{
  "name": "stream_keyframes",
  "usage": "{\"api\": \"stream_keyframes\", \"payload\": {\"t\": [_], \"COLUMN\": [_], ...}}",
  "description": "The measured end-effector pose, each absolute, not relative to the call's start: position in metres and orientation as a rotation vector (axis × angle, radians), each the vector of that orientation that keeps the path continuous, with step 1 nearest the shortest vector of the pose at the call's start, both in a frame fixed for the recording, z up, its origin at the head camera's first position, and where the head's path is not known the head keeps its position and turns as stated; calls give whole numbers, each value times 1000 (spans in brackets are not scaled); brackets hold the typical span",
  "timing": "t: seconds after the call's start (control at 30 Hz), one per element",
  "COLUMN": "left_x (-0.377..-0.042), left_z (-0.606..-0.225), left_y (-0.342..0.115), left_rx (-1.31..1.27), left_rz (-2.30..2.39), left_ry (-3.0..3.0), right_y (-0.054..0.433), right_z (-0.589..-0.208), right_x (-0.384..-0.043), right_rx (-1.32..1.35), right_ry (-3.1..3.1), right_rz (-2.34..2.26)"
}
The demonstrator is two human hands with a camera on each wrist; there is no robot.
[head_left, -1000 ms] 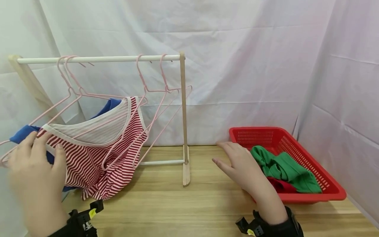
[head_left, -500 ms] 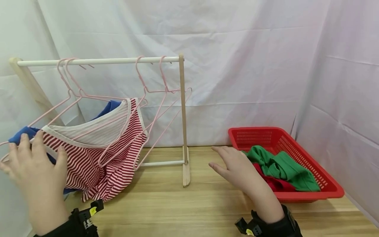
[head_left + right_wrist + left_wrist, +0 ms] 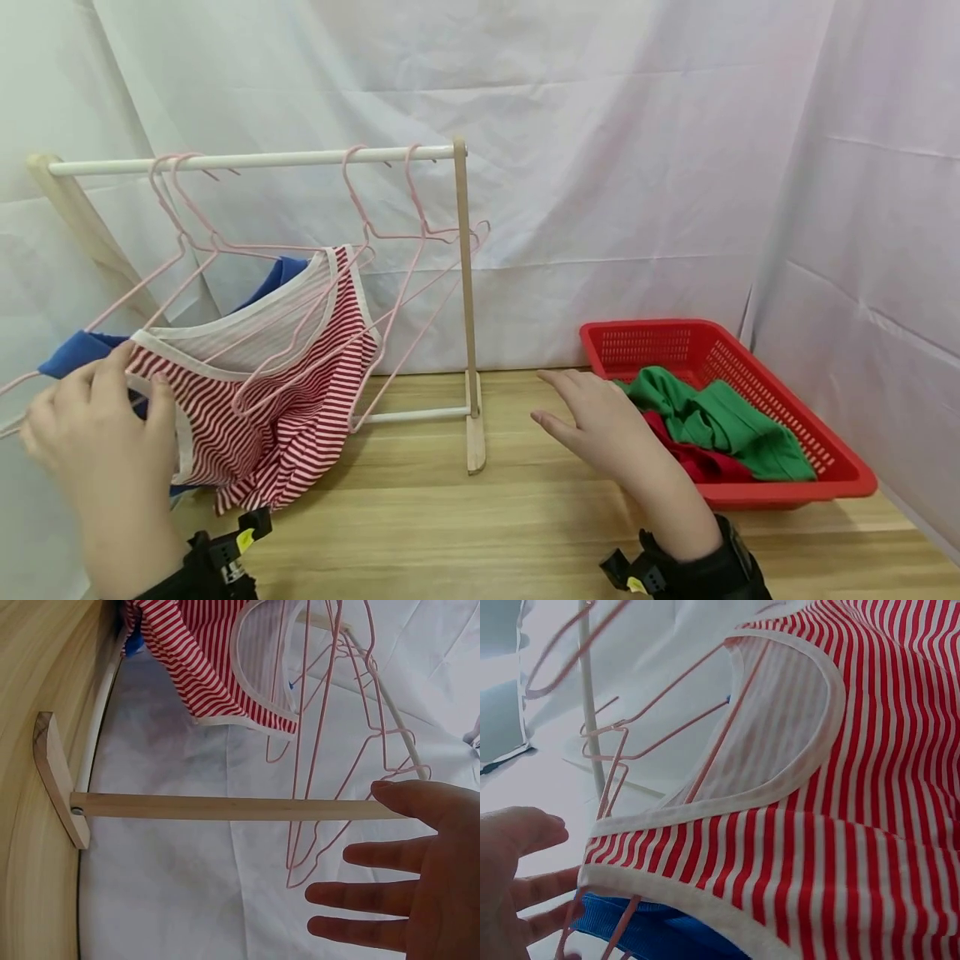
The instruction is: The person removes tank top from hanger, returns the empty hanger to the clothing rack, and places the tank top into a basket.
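Observation:
A red-and-white striped sleeveless top (image 3: pixel 247 417) hangs on a pink hanger (image 3: pixel 180 287) at the rack's left part. Behind it shows a blue garment (image 3: pixel 82 352) on another hanger. My left hand (image 3: pixel 105 417) is at the striped top's left shoulder; in the left wrist view its fingertips (image 3: pixel 551 889) touch the shoulder edge, with the thumb held apart. My right hand (image 3: pixel 600 421) hovers between the rack and the red basket, holding nothing. In the right wrist view its fingers (image 3: pixel 367 896) are straight and spread, beside the rack's wooden post (image 3: pixel 225 807).
Two bare pink hangers (image 3: pixel 393 317) hang at the right end of the rack's white rail (image 3: pixel 292 158). The red basket (image 3: pixel 847 483) at right holds a green garment (image 3: pixel 720 421) and a red one (image 3: pixel 697 462). White cloth (image 3: pixel 637 167) encloses the wooden table (image 3: pixel 420 525).
The left hand has moved slightly right, and the striped top and blue garment have shifted right with it on their hangers. The right hand has moved slightly left, then stayed nearly still.

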State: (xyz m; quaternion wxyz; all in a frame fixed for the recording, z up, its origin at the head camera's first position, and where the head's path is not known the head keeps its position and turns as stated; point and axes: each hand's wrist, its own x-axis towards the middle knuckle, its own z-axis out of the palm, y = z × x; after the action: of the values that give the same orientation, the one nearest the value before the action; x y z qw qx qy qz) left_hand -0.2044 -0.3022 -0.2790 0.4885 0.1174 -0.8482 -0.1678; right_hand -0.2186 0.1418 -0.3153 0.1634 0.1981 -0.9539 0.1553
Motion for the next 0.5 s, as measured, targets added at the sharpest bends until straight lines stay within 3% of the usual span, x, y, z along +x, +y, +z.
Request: {"api": "stream_keyframes", "payload": {"t": [0.3,0.5], "left_x": [-203,-205], "left_z": [-279,-275], "left_y": [-293,-295], "left_rx": [220,331], "left_rz": [-365,-441], "left_ry": [-2032,-2117], "right_y": [143,141], "right_z": [-317,-318], "right_x": [-218,-221], "right_rx": [573,592], "right_ry": [-2736,-2711], "right_rz": [444,446]}}
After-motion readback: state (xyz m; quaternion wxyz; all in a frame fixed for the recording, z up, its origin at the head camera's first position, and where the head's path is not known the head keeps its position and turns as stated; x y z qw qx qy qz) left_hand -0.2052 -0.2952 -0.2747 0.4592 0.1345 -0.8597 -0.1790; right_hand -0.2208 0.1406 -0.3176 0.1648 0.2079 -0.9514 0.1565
